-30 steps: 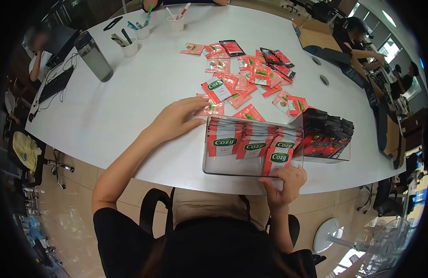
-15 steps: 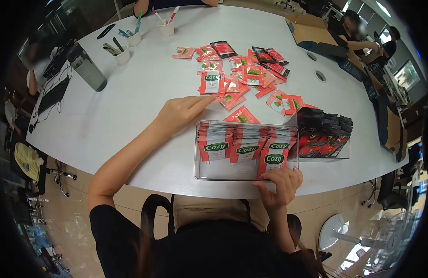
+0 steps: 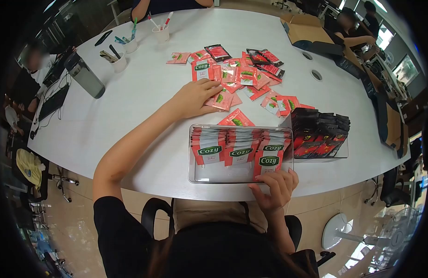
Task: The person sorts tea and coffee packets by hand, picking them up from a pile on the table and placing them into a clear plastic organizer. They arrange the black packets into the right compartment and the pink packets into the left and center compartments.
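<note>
My left hand reaches to the near left edge of the loose sachet pile, its fingers and thumb around a pink sachet. My right hand is at the near right side of a clear box, fingers bent over its front rim and thumb outside. Rows of red and white Cozy sachets stand inside the box. One Cozy sachet stands in front of the right row, its lower edge by my right fingertips. Another Cozy sachet lies on the pile's left part.
A second clear box of black and red sachets adjoins on the right. A bottle and cups of pens and sticks are at the left. Cardboard lies at the back right. Other people sit around the table.
My left hand has shifted slightly and closed around a pink sachet. The Cozy sachet on the pile now lies farther up and left. My right hand keeps its place at the box.
</note>
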`<state>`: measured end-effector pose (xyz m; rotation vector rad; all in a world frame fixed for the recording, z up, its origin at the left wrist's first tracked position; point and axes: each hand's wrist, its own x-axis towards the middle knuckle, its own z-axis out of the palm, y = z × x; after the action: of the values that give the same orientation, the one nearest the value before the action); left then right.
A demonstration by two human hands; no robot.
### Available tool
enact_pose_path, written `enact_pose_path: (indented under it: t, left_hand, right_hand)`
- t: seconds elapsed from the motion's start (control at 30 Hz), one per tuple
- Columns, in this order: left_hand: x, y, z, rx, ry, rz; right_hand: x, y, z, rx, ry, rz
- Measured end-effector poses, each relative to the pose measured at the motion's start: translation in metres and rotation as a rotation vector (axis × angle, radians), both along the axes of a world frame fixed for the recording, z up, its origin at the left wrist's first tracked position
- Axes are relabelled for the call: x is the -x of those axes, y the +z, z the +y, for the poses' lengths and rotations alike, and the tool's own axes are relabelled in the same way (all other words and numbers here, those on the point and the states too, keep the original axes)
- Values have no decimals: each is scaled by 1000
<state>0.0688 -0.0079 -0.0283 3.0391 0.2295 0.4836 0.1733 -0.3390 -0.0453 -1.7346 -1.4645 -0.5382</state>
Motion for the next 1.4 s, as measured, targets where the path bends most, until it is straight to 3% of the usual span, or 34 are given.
enact_pose_path:
  t: [0.17,0.27,0.47,0.57,0.8,1.03,1.23,1.27,1.4]
  left_hand:
    - [-16,3,2,-330,-135,-115]
    - [-26,-1,1,-193,-158,64]
    - [-36,-9,-1,-449,-172,140]
    - [-38,-4,-3,-318,-117,93]
    - [-35,14,18,-173,-68,-433]
    - [-51,36,29,-207,-2,-515]
    - [-74,-12,69,-407,108,-91]
    - [-76,-21,67,-216,140,-134]
    - [-78,3,43,0,202,-85]
  right_hand:
    - [0,-2,-1,-4,9,1]
    - [0,-2,1,-25,15,7]
    - [0,0,0,-16,22,17]
    - [-1,-1,-1,-2,26,14]
    - [0,0,0,-16,34,31]
    - [-1,2,-1,-1,37,41]
    - [-1,1,-2,17,38,42]
    - [-1,1,-3,25,38,37]
    - [-1,1,-2,10,35,28]
